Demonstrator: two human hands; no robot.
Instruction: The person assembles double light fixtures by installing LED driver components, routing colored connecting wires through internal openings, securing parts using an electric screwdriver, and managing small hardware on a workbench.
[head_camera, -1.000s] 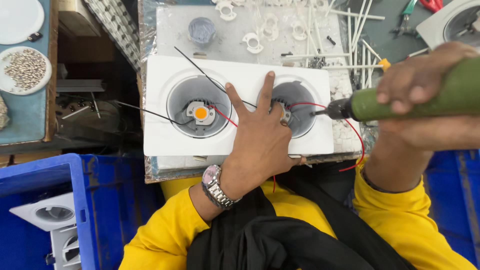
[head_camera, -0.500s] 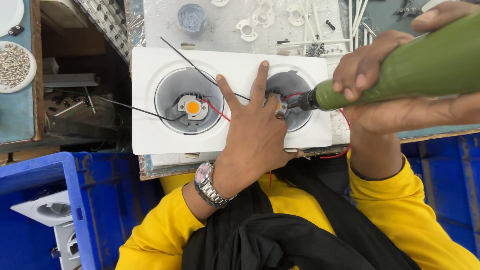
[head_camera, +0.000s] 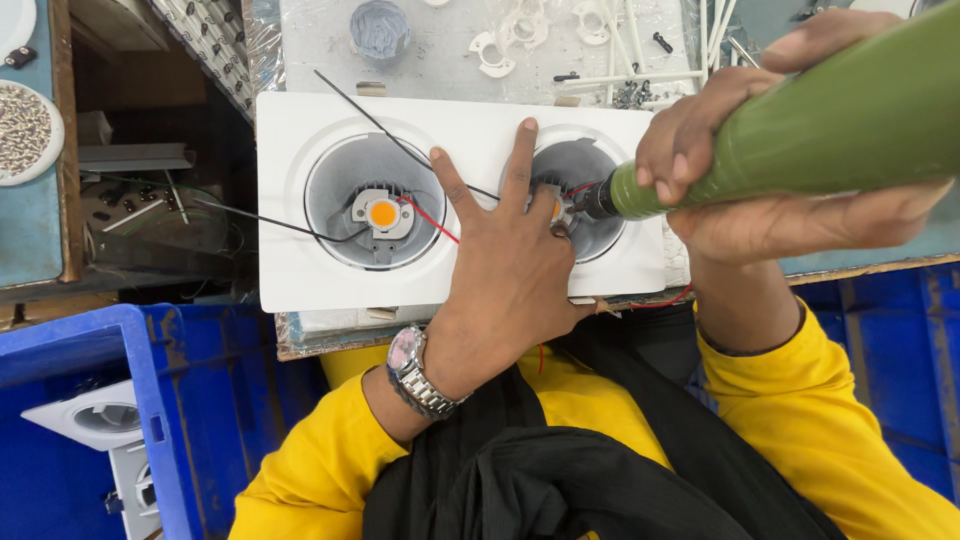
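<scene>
While the white twin-recess light housing (head_camera: 300, 270) lies across the desk (head_camera: 440, 60), its near edge juts just past the desk's front lip. It is pinned flat by the left hand (head_camera: 505, 280), fingers spread, two of them reaching the rim of the right recess. A green power screwdriver (head_camera: 800, 130) is clasped in the right hand (head_camera: 770, 190), grip wrapped tight round the barrel, its dark tip set inside the right recess beside the left fingertips. The left recess (head_camera: 375, 215) is left uncovered, an orange LED chip at its centre with black and red wires trailing out. Little free room is seen behind the housing, where white plastic rings (head_camera: 495, 50) and rods are scattered. A blue crate (head_camera: 150, 420) stands well to the left. The screw under the tip cannot be made out, and the screwdriver's rear end is cut off by the frame.
</scene>
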